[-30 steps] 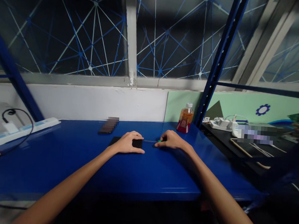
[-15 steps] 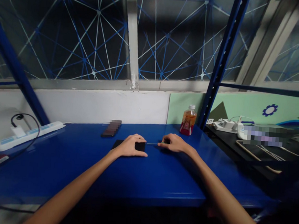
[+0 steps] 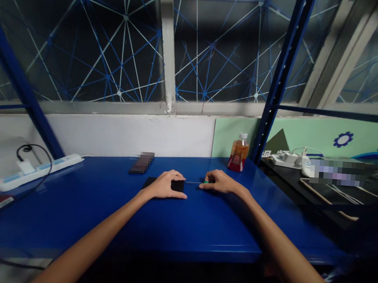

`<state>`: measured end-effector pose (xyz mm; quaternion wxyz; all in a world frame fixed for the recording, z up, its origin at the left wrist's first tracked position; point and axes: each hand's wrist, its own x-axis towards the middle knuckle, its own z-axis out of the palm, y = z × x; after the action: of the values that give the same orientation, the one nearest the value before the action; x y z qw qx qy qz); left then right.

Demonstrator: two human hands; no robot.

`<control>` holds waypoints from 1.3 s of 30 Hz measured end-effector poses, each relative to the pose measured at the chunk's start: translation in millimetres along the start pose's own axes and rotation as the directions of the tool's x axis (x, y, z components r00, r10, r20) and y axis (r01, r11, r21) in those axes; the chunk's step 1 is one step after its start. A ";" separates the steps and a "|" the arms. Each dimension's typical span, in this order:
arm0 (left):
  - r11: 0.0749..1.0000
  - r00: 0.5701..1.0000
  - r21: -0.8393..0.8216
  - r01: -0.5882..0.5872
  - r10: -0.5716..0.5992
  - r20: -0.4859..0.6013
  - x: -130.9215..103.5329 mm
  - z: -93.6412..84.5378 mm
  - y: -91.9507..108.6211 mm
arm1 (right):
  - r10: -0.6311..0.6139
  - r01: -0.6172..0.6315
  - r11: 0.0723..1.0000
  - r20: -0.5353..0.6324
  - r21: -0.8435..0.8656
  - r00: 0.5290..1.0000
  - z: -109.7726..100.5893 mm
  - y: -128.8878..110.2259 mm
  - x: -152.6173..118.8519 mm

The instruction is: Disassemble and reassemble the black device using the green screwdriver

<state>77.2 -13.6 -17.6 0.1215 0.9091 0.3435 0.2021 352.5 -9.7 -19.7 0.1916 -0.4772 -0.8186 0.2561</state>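
On the blue table (image 3: pixel 169 227) lies a flat black device (image 3: pixel 176 185). My left hand (image 3: pixel 164 185) rests on top of it and holds it down, covering most of it. To its right, my right hand (image 3: pixel 220 182) pinches a thin screwdriver (image 3: pixel 195 183) with a green handle; its metal shaft lies level and points at the right edge of the black device. The handle is mostly hidden by my fingers.
A dark phone (image 3: pixel 138 167) lies behind the device. An orange drink bottle (image 3: pixel 238 152) stands at the back right beside a blue rack post (image 3: pixel 279 79). A white power strip (image 3: pixel 39 172) with a black cable sits far left. Chargers and cables (image 3: pixel 292 158) cover the black bench at right.
The view has shifted slightly. Both hands stay on the black device and the screwdriver, with hardly any movement.
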 end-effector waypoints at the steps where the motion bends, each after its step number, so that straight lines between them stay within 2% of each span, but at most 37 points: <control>1: 1.000 1.000 0.000 0.000 0.000 -0.001 -0.1 0.2 -0.3 | -0.013 0.012 1.000 -0.027 -0.024 1.000 0.0 0.0 0.5; 4: 1.000 1.000 0.001 0.000 0.000 -0.001 -0.6 0.2 -0.4 | -0.030 0.025 0.996 -0.057 -0.080 0.998 -2.1 -0.4 0.7; 9: 1.000 1.000 -0.006 0.002 -0.002 0.002 -0.2 -0.4 0.5 | -0.014 0.014 0.992 -0.003 -0.126 1.000 -6.1 -2.0 -2.7; 14: 1.000 1.000 -0.011 0.000 0.000 0.006 0.6 -0.3 0.0 | 0.019 -0.022 0.991 -0.019 -0.131 1.000 -4.7 -3.3 -2.3; 23: 1.000 1.000 0.004 -0.001 0.001 0.004 0.4 0.0 0.4 | 0.009 -0.016 0.992 -0.057 -0.123 0.998 -2.3 -3.9 -1.5; 29: 1.000 1.000 -0.004 0.004 -0.004 0.010 0.4 -0.2 0.1 | 0.019 -0.016 0.986 0.016 -0.168 1.000 -3.6 -2.7 -2.0; 34: 1.000 1.000 -0.001 0.008 -0.008 0.016 0.3 -1.5 2.0 | 0.038 -0.044 0.973 -0.030 -0.227 0.999 -2.3 -2.6 -1.6; 39: 1.000 1.000 0.003 -0.007 0.007 0.010 0.2 -0.5 2.0 | 0.044 -0.046 0.978 -0.011 -0.203 0.999 -0.8 -4.1 -1.5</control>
<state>78.3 -14.9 -16.4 0.1212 0.9114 0.3401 0.1976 350.8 -12.5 -16.7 0.1388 -0.5134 -0.8288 0.1738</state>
